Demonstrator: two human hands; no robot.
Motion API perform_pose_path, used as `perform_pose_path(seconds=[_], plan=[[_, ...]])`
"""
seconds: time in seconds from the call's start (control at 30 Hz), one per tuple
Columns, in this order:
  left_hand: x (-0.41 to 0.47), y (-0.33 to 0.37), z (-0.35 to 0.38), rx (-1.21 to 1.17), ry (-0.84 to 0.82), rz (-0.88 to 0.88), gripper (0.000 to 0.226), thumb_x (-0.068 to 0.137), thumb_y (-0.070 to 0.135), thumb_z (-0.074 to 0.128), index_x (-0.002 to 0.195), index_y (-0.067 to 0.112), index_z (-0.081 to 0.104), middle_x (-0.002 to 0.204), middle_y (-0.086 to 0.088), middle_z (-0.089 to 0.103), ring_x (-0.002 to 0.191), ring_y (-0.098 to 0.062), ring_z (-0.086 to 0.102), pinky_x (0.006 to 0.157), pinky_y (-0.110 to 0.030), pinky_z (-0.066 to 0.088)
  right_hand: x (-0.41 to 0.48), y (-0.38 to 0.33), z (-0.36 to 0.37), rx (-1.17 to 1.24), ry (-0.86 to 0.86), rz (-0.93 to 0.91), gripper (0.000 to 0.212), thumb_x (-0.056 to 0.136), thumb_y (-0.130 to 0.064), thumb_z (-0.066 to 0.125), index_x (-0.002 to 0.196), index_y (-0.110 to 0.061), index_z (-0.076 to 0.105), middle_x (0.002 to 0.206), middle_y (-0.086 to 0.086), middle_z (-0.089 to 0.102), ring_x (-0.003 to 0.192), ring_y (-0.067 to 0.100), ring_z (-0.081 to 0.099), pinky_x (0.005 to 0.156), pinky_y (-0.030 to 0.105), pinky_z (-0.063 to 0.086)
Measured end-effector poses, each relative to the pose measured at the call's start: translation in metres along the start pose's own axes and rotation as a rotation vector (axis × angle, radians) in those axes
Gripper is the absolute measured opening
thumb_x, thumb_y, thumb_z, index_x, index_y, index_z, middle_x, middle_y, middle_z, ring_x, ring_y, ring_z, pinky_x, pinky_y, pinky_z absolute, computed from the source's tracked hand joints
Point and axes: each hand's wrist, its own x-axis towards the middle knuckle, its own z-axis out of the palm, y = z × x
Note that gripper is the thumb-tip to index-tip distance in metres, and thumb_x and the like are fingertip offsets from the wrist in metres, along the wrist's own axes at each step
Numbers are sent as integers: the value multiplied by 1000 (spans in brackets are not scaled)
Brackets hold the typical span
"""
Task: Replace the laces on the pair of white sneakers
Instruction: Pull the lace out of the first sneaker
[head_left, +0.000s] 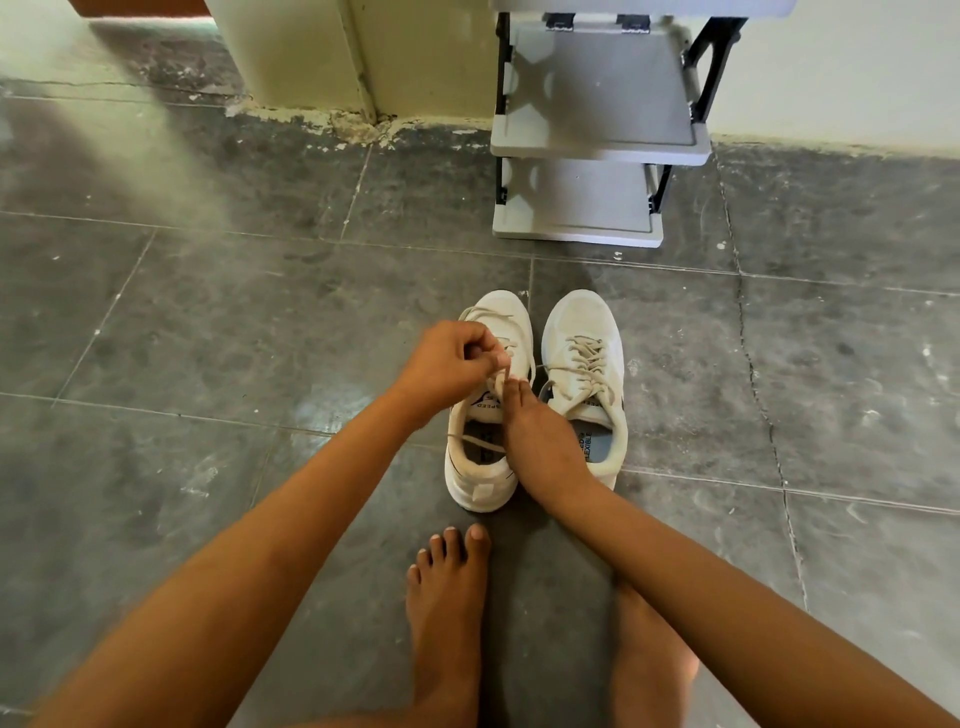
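Here, lace (500, 385) seemingly pinched in left grip (451, 364), above sneaker (480, 486)

1. Left sneaker (480, 486): white upper; dark lettering on tongue label.
2. Right sneaker (582, 319): off-white upper; small dark patch on outer side.
3. Left lace (475, 312) and right laces (584, 358): beige, duller than the uppers.
4. Insole (597, 441), right sneaker: grey-blue, dark print.
5. Floor (260, 338): dark grey tiles, mottled; pale scuffs and specks; thin light joints.
6. Shelf rack (597, 93): light grey shelves, black frame.
7. Wall (831, 62): pale cream.
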Motion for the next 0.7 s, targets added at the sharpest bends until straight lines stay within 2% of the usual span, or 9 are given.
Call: perform_pose_path(seconds=[0.07,0.13,0.2,0.3,0.43,0.5,0.6,0.63,0.7], plan=[[-2,0,0,-91,-6,-45,12,85,10,66,74,16,65,61,12,58,57,4,52,56,-7,42,0,0,1,2,0,2,54,98,-6,34,147,-1,12,149,17,28,125,28,46,87,35,47],[-2,-5,-5,130,16,7,3,82,17,70,84,18,68,73,12,58,63,2,51,61,-9,41,0,1,2,1,10,8,54,97,-5,34,147,-1,13,150,17,27,126,28,45,88,35,47],[-2,-15,-9,394,-49,65,16,79,20,73,95,20,70,84,9,55,66,0,46,66,-17,41,1,2,3,-4,10,8,54,97,-5,34,147,-1,12,151,17,25,129,27,42,91,34,46],[-7,-21,-4,624,-97,66,21,84,21,67,105,22,70,101,1,55,81,-10,49,71,-24,40,1,3,4,23,10,0,52,98,-9,34,147,-2,17,150,17,28,128,27,43,92,32,45],[-9,-15,6,864,-53,101,20,92,24,54,106,17,67,107,-3,57,96,-21,56,74,-32,43,0,4,4,58,25,-8,50,97,-12,36,144,-3,22,140,15,40,118,26,49,86,32,46],[-6,-8,5,696,-26,52,14,91,21,56,96,13,67,97,-2,62,90,-18,58,73,-30,46,1,5,5,26,30,-10,50,97,-10,35,145,-3,20,145,15,35,123,26,46,88,31,45],[-7,9,-5,-101,26,-106,12,88,10,63,76,12,63,67,3,58,55,2,53,55,-14,43,2,4,5,4,25,-6,49,100,-10,32,145,-1,17,147,17,31,126,27,44,90,33,46],[-7,12,-9,-248,54,-110,12,87,9,63,75,12,63,63,4,57,49,4,49,50,-11,41,2,3,5,4,24,-5,48,100,-11,32,145,-1,17,147,18,31,126,28,44,89,33,46],[-7,13,-11,-258,96,-91,7,87,11,64,81,11,67,65,3,58,50,1,47,50,-10,41,2,3,5,17,23,1,47,100,-11,31,145,-1,19,146,18,32,126,28,44,89,34,46]])
